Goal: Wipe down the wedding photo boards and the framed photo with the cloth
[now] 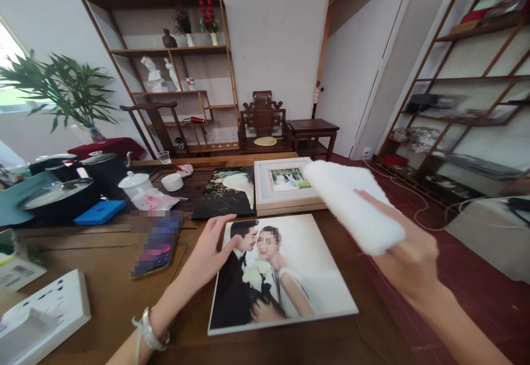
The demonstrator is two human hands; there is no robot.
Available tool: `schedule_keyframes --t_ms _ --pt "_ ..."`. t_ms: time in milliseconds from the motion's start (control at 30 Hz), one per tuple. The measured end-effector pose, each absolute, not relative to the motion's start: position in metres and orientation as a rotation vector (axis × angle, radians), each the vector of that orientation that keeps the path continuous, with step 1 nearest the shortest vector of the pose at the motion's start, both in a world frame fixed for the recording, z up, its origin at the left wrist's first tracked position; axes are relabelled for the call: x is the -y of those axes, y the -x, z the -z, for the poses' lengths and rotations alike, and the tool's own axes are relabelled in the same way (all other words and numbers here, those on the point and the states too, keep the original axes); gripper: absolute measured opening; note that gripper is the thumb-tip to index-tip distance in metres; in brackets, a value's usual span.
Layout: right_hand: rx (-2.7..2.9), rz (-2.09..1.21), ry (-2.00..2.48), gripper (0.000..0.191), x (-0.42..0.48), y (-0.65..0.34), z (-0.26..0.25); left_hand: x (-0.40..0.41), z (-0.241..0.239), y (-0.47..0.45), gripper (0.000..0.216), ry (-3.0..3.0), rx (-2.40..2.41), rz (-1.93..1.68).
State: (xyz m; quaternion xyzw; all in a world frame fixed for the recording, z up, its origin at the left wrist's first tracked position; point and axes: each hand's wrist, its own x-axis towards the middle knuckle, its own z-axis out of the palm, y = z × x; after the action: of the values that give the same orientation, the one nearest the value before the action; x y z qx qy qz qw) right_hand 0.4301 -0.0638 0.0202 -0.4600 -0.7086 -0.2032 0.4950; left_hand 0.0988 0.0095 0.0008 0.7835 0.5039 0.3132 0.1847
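On the wooden table lies a large photo panel (323, 276) showing a couple in wedding dress. My left hand (217, 243) rests at its upper left edge, fingers apart and touching the panel. Raised to the right of the panel, my right hand (408, 265) grips a folded white cloth (351, 205), with its thumb lying on top. The cloth covers the right corner of a white-framed photo (265, 185) behind the panel. Left of that frame lies a dark photo panel (215, 194) with a figure in a pale dress.
At left on the table (111, 287) are a white power strip (49, 315), a phone (155, 249), a blue box (99, 212), a lidded pan (62, 196) and a white teapot (134, 183). The table's right edge drops to a red floor. Shelves (165, 50) and a wooden chair (263, 122) stand behind.
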Motion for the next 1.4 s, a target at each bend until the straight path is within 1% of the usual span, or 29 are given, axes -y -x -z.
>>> schedule_keyframes --t_ms 67,133,200,300,400,500,567,700,833,1000,1233,1400 --pt "1.933 0.567 1.034 0.023 0.062 -0.425 -0.006 -0.006 0.007 -0.097 0.043 -2.250 -1.493 -0.775" --pt "2.088 0.550 1.018 0.026 0.061 -0.416 0.011 0.000 0.012 -0.100 0.051 -2.295 -1.480 -0.661" --pt "2.183 0.521 1.024 0.032 0.060 -0.407 0.026 0.005 0.017 -0.103 0.055 -2.335 -1.461 -0.577" --pt "2.236 0.419 1.087 0.028 0.062 -0.397 0.035 0.008 0.023 -0.106 0.056 -2.375 -1.492 -0.536" --pt "2.224 0.333 1.188 0.020 0.065 -0.388 0.028 0.008 0.027 -0.106 0.055 -2.388 -1.510 -0.547" --pt "2.242 0.391 1.207 0.019 0.067 -0.381 0.020 0.008 0.028 -0.105 0.054 -2.386 -1.508 -0.555" --pt "2.286 0.407 1.176 0.021 0.067 -0.379 0.020 0.008 0.028 -0.105 0.055 -2.382 -1.509 -0.545" --pt "2.331 0.300 1.155 0.027 0.064 -0.383 0.033 0.012 0.029 -0.107 0.057 -2.362 -1.530 -0.529" --pt "2.287 0.271 1.156 0.026 0.057 -0.392 0.041 0.015 0.034 -0.109 0.056 -2.384 -1.551 -0.556" --pt "2.335 0.265 1.184 0.024 0.045 -0.393 0.033 0.007 0.037 -0.105 0.054 -2.439 -1.507 -0.537" --pt "2.296 0.294 1.200 0.026 0.043 -0.387 0.031 0.005 0.033 -0.108 0.048 -2.299 -1.579 -0.753" --pt "2.232 0.319 1.217 0.028 0.038 -0.387 0.035 0.010 0.034 -0.110 0.047 -2.350 -1.418 -0.779"
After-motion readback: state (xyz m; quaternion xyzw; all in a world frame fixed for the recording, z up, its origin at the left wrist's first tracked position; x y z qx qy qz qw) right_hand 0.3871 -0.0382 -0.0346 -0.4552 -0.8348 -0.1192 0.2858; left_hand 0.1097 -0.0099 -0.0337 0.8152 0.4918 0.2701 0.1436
